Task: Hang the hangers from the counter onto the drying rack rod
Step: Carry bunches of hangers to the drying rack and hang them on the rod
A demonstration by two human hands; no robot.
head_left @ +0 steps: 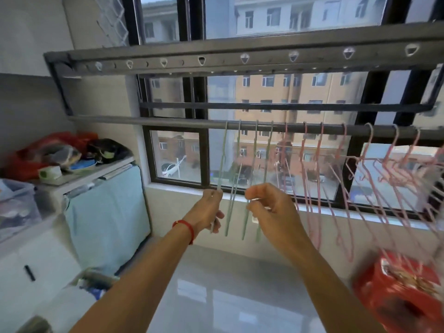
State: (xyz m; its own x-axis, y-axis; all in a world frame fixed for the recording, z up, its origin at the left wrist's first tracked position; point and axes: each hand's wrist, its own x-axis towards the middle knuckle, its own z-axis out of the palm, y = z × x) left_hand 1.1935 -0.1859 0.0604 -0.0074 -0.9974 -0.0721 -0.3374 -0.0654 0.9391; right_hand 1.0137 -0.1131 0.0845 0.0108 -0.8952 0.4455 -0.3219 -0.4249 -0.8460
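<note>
A dark drying rack rod (pixel 168 121) runs across the window. Several pale green hangers (pixel 230 183) hang from its middle, and several pink hangers (pixel 317 169) hang along its right part. My left hand (pixel 210 210), with a red string on the wrist, pinches the lower part of the leftmost green hanger. My right hand (pixel 271 210) has its fingers curled around the lower part of a green hanger further right. Both arms reach up from below.
A white counter (pixel 79 181) at the left carries bags and clutter, with a light blue cloth (pixel 108 212) hanging down its front. A red bag (pixel 396 292) sits at the lower right. The upper rack frame (pixel 216 58) spans above the rod. Glossy floor lies below.
</note>
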